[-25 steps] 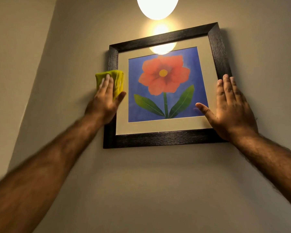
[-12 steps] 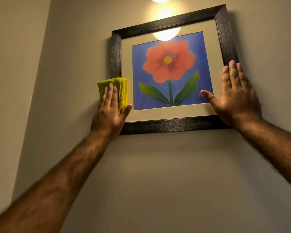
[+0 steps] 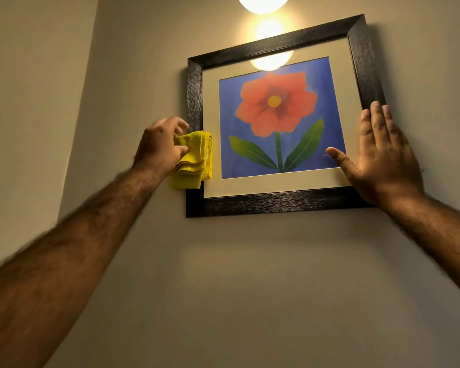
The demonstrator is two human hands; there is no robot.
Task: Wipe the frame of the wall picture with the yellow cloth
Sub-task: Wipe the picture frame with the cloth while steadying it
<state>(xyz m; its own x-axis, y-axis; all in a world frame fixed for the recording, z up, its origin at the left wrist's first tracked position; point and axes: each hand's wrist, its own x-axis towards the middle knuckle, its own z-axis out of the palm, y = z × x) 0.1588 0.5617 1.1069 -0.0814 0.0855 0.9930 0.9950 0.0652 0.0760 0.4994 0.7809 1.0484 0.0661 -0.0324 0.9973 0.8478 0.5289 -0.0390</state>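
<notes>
Left hand [image 3: 161,147] regripped — yellow cloth [image 3: 194,160] bunched, lower on frame [image 3: 194,96]

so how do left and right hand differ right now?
The left hand is curled, with a grip on the folded yellow cloth at the frame's left side. The right hand is flat and open, holds nothing, and is pressed on the frame's right side. The left hand's thumb pinches the cloth; the right hand's thumb is spread over the glass. Both are bare, at about the same height.

The left hand [image 3: 161,147] presses a folded yellow cloth [image 3: 195,159] on the dark wooden picture frame [image 3: 274,201] at eight o'clock; the right hand [image 3: 383,160] lies flat at four o'clock.
</notes>
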